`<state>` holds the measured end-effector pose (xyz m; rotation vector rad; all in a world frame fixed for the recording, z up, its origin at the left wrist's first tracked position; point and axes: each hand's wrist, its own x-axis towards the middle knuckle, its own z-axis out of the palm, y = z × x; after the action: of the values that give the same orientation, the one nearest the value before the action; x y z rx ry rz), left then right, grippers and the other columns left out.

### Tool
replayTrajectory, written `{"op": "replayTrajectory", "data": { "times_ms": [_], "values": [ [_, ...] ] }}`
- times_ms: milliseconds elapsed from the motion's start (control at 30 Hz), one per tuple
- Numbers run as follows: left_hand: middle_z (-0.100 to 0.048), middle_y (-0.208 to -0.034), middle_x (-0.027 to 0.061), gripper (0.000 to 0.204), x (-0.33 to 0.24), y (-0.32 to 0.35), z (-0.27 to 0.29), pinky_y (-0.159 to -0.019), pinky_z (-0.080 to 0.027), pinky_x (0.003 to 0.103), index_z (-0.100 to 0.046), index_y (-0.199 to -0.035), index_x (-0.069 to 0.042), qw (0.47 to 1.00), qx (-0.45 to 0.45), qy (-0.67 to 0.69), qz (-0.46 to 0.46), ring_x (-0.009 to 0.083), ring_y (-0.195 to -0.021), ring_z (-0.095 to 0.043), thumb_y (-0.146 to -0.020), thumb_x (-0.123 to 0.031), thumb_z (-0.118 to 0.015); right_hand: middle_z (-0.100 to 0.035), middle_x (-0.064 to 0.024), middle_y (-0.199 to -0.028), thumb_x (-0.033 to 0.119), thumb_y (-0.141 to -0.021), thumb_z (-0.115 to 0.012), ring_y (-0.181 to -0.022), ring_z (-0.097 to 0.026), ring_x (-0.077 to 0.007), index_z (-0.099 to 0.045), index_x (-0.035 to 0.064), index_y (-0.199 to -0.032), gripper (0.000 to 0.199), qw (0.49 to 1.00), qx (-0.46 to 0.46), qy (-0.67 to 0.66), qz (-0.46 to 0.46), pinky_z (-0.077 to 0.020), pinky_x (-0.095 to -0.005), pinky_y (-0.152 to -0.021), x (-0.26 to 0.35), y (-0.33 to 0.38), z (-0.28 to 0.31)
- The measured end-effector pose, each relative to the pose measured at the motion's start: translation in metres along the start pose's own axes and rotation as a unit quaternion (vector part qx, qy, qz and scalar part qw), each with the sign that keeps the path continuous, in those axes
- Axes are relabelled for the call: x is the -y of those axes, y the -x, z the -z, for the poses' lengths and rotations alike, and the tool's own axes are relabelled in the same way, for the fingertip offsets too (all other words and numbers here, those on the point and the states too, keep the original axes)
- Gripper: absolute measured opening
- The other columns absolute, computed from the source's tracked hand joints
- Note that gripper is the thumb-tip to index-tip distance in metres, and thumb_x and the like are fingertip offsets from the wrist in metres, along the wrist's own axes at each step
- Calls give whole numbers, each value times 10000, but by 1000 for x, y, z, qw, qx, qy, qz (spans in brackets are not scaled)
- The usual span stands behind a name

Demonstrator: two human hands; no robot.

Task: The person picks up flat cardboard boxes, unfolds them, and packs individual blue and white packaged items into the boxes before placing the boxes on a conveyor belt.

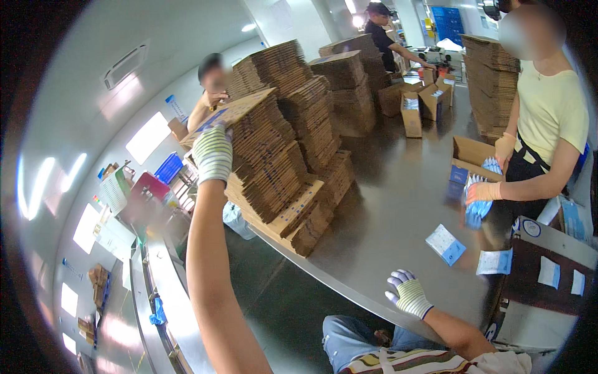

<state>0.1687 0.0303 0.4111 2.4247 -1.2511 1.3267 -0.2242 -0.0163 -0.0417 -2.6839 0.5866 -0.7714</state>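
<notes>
Left grip: left hand (212,153), in a striped work glove, arm stretched out, fingers closed on the near edge of the top flattened carton (240,112).
Carton position: it lies on top of the leaning stack of flattened cartons (274,168), tilted, its near edge raised in the grip.
Right grip: right hand (408,293), gloved alike, fingers spread wide, holding nothing, resting at the near edge of the steel bench (386,212).
Near the right grip: a small blue-and-white box (446,244) lies just beyond it on the bench; a white packet (494,262) lies beside that.
Beyond the left grip: more carton stacks (349,87) stand further along the bench.
Across the bench: a co-worker's gloved hands (483,190) hold blue packs at an open carton (471,158).
Step in hand: judged as the top blank being lifted off the stack.
Next move calls for: a clean separation of one blank only, and a steady pull so the leaning stack does not slide.
</notes>
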Motion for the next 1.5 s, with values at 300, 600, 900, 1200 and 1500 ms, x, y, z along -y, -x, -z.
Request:
{"op": "replayTrajectory", "data": {
  "times_ms": [300, 600, 900, 1200, 1500],
  "values": [
    [-633, -1060, 109, 294, -38, 114, 86, -806, -498, 337, -568, -1185, -63, 882, -338, 311, -104, 232, -939, -613, -896, -109, -543, -527, -117, -1238, 422, -813, -602, -1209, -433, -300, -602, 91, -1100, 438, 997, 38, 16, -64, -337, -450, -1030, -7, 4, 8],
    [-517, -1223, 165, 440, -24, 321, 72, -953, -435, 411, -448, -1271, -11, 833, -172, 485, 206, 269, -1133, -496, -903, -207, -589, -505, -174, -1269, 363, -837, -664, -1147, -486, -256, -474, -10, -1230, 574, 801, -205, -533, -177, -411, -386, -945, 3, -43, 70],
    [-580, -1020, 35, 275, -102, 368, 33, -853, -407, 282, -549, -1101, -38, 600, 166, 727, 291, 117, -929, -500, -917, -238, -587, -631, -32, -871, 347, -818, -698, -806, -553, -101, -590, 24, -1015, 394, 853, -272, -405, -185, -468, -270, -742, 26, -45, 162],
    [-523, -1136, 97, 392, -141, 362, 6, -953, -361, 334, -482, -1181, -30, 605, 54, 684, 403, 184, -1054, -473, -894, -259, -619, -654, -30, -880, 105, -798, -700, -807, -622, -104, -609, 41, -1039, 265, 841, -180, -486, -158, -507, -251, -750, 42, -31, 142],
    [-446, -1243, 171, 545, -156, 341, 24, -1040, -322, 407, -522, -1196, -58, 715, 184, 672, -59, 321, -1176, -432, -659, 33, -525, -613, -141, -1053, 114, -790, -689, -1032, -585, -276, -594, 36, -1036, 274, 964, -213, -124, -104, -458, -365, -915, 39, -55, 171]
  ]
}}
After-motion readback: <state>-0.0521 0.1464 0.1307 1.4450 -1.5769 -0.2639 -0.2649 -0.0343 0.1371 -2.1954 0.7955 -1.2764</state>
